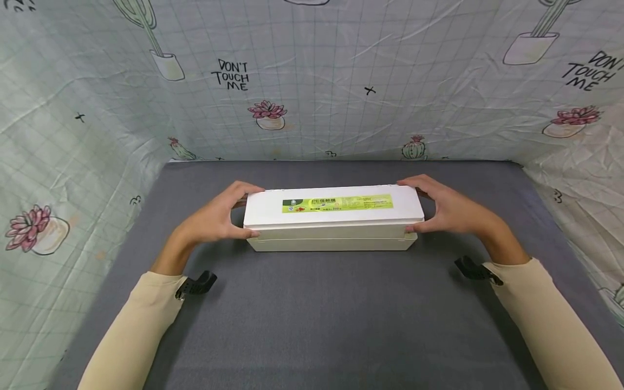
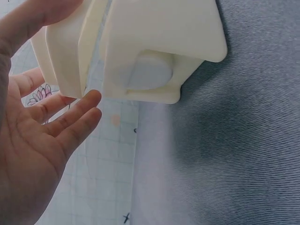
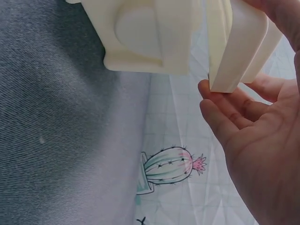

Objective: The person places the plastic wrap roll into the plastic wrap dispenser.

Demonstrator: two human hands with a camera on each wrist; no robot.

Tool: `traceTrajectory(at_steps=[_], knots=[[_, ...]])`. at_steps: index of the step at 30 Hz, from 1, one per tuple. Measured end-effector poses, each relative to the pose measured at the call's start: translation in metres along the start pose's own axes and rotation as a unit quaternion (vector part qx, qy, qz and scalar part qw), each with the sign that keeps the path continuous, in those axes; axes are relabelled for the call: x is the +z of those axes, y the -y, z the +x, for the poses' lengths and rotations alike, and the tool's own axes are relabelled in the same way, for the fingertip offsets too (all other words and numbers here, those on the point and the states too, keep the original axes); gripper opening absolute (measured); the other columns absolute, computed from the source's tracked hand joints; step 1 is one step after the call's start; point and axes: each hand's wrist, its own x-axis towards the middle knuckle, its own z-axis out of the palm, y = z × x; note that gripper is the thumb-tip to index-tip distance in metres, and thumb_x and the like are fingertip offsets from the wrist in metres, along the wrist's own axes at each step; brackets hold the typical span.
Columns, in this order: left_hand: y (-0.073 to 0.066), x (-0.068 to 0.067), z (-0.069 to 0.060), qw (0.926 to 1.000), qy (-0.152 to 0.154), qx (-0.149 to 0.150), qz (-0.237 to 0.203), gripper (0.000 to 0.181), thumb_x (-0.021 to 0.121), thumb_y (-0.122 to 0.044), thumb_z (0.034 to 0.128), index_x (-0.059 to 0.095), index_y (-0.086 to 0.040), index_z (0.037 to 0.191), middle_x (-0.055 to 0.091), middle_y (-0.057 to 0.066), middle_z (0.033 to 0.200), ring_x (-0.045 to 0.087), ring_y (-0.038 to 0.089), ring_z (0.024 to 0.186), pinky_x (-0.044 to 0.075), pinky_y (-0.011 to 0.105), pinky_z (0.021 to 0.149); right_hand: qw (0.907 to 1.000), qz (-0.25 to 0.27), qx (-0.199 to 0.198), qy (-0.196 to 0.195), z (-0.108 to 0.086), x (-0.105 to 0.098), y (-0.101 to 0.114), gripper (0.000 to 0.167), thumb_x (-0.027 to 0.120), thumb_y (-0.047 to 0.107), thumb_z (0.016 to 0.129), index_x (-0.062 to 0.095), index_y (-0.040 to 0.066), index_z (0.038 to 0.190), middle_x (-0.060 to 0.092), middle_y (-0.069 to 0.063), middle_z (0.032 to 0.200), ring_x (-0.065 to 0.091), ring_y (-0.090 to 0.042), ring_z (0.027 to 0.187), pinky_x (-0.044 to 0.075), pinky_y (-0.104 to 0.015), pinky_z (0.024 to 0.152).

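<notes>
A white cling film dispenser stands on the grey cloth, its lid (image 1: pixel 263 206) bearing a green and yellow label (image 1: pixel 337 203). My left hand (image 1: pixel 214 216) grips the lid's left end, thumb on the near side and fingers behind. At the opposite end my right hand (image 1: pixel 455 211) holds it the same way. Both wrist views show a gap between the raised lid (image 2: pixel 68 56) and the dispenser base (image 2: pixel 168 28). Inside the base's end sits a pale round roll end (image 2: pixel 150 72). The far side of the dispenser is hidden in the head view.
Grey cloth (image 1: pixel 312 319) covers the table. Behind and at both sides hangs a pale sheet (image 1: pixel 312 70) printed with cacti, succulents and lettering. A black strap piece (image 1: pixel 197 284) sticks out at the left cuff, and another black strap piece (image 1: pixel 473 269) at the right.
</notes>
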Motion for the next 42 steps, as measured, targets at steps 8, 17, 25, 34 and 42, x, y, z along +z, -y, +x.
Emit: traceTrajectory(at_steps=[8,17,25,34,42], knots=[[0.001,0.005,-0.005,0.9999,0.011,-0.001,0.007,0.084,0.092,-0.023,0.075,0.047,-0.02,0.147,0.045,0.001,0.141,0.044,0.018,0.13,0.037,0.051,0.114,0.9998,-0.003,-0.008,0.016,-0.005,0.006,0.003,0.093,0.091,0.032,0.077,0.04,0.017,0.154,0.04,-0.002,0.149,0.042,-0.022,0.132,0.039,-0.055,0.103],[0.002,0.01,-0.009,0.9995,0.019,-0.001,0.024,0.084,0.091,-0.029,0.0759,0.046,-0.022,0.147,0.044,0.0,0.142,0.043,0.018,0.133,0.036,0.05,0.115,0.9984,-0.032,-0.017,0.042,-0.009,0.012,0.006,0.096,0.088,0.039,0.079,0.037,0.014,0.156,0.039,-0.007,0.148,0.044,-0.026,0.132,0.043,-0.056,0.101],[0.002,0.013,-0.013,0.9992,0.016,0.007,0.036,0.086,0.091,-0.027,0.0756,0.045,-0.021,0.148,0.042,0.0,0.146,0.043,0.018,0.133,0.037,0.049,0.113,0.9969,-0.057,-0.029,0.046,-0.01,0.017,0.007,0.098,0.087,0.042,0.08,0.035,0.009,0.156,0.037,-0.011,0.148,0.043,-0.029,0.134,0.042,-0.057,0.102],[0.0,0.016,-0.016,0.9986,0.021,0.001,0.049,0.089,0.09,-0.023,0.0762,0.041,-0.015,0.15,0.035,0.008,0.151,0.038,0.025,0.136,0.036,0.055,0.111,0.9934,-0.099,-0.047,0.034,-0.013,0.023,0.011,0.098,0.088,0.036,0.08,0.034,0.008,0.157,0.037,-0.01,0.149,0.042,-0.025,0.132,0.044,-0.053,0.1],[0.004,0.014,-0.013,0.9991,0.023,-0.005,0.035,0.087,0.09,-0.021,0.0776,0.041,-0.016,0.149,0.035,0.005,0.149,0.04,0.022,0.134,0.037,0.051,0.112,0.9957,-0.077,-0.033,0.041,-0.008,0.018,0.01,0.098,0.087,0.038,0.081,0.033,0.01,0.157,0.036,-0.009,0.149,0.042,-0.026,0.133,0.043,-0.054,0.102]])
